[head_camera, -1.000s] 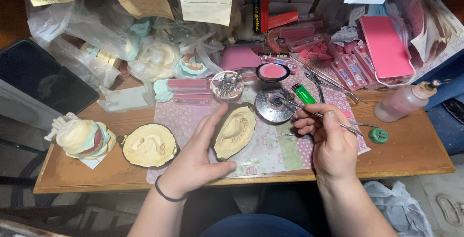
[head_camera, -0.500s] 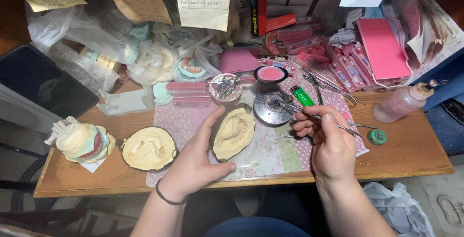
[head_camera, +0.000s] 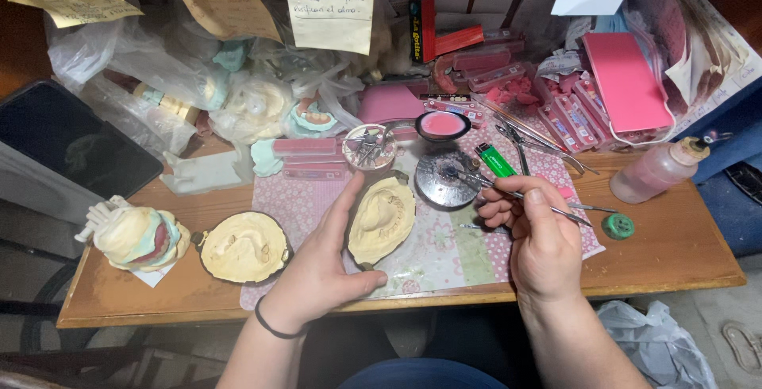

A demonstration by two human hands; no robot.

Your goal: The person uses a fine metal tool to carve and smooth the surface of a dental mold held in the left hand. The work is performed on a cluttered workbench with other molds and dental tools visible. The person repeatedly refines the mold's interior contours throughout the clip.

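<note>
My left hand [head_camera: 321, 266] grips a cream plaster dental mould [head_camera: 382, 216] in a dark flask half, thumb at its near edge and fingers along its left side, on the patterned mat [head_camera: 444, 250]. My right hand [head_camera: 540, 234] holds a thin metal instrument [head_camera: 508, 192], whose tip rests in a round metal dish [head_camera: 444, 176] just beyond the mould. A second cream mould [head_camera: 242, 246] lies to the left of my left hand.
A plaster model stack [head_camera: 135, 236] stands at the table's left end. A pink-filled bowl [head_camera: 442, 125], green lighter [head_camera: 496, 160], metal tools [head_camera: 540, 144], pink wax sheets [head_camera: 627, 81], a pinkish bottle [head_camera: 655, 171] and plastic bags [head_camera: 159, 71] crowd the back. A dark tablet [head_camera: 67, 139] lies left.
Both hands stay almost in place; the view has shifted slightly. The instrument tip remains at the metal dish.
</note>
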